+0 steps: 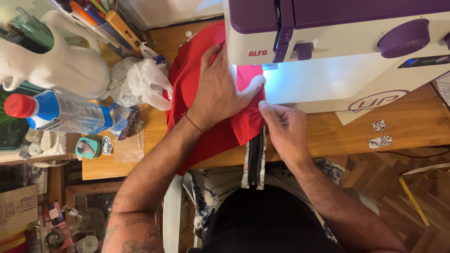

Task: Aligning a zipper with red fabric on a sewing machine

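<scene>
In the head view, the left hand (pixel 216 89) lies flat, fingers spread, pressing the red fabric (pixel 213 136) at frame centre under the white and purple sewing machine (pixel 337 51). The right hand (pixel 283 129) pinches the fabric's edge just above a black zipper (pixel 256 161) hanging off the wooden tabletop (pixel 356 133). At left lies a clear water bottle (pixel 65 112) with a blue label and red cap, beside a crumpled white plastic bag (pixel 140 82). Parquet floor (pixel 398 187) shows at lower right.
</scene>
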